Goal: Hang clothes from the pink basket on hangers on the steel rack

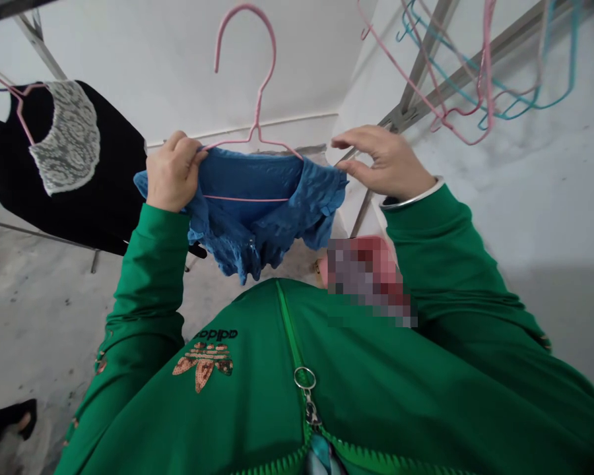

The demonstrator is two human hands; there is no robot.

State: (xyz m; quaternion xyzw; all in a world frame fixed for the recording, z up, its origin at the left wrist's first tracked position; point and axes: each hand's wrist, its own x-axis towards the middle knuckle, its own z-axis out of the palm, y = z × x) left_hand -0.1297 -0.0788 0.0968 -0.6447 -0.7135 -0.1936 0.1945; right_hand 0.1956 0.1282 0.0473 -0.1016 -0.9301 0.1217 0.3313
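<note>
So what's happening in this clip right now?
A person in a green jacket holds a blue garment draped over a pink hanger. The left hand grips the cloth at one end of the hanger; the right hand pinches the other end. A black top hangs at left; empty hangers dangle at upper right.

Blue garment (257, 218): soft knit cloth, open lacy texture, ruffled edge, matt. Pink hanger (257, 99): thin wire, smooth coated finish, slight sheen. Black garment (94, 191): matt cloth with pale lace panel (69, 135). Green jacket (356, 396): smooth synthetic cloth, faint sheen; metal zip ring (305, 379), sequinned emblem (204, 359). Bangle (416, 196): polished metal. Floor (34, 310): rough, mottled concrete. Rack bars (426, 86): dull grey metal.
</note>
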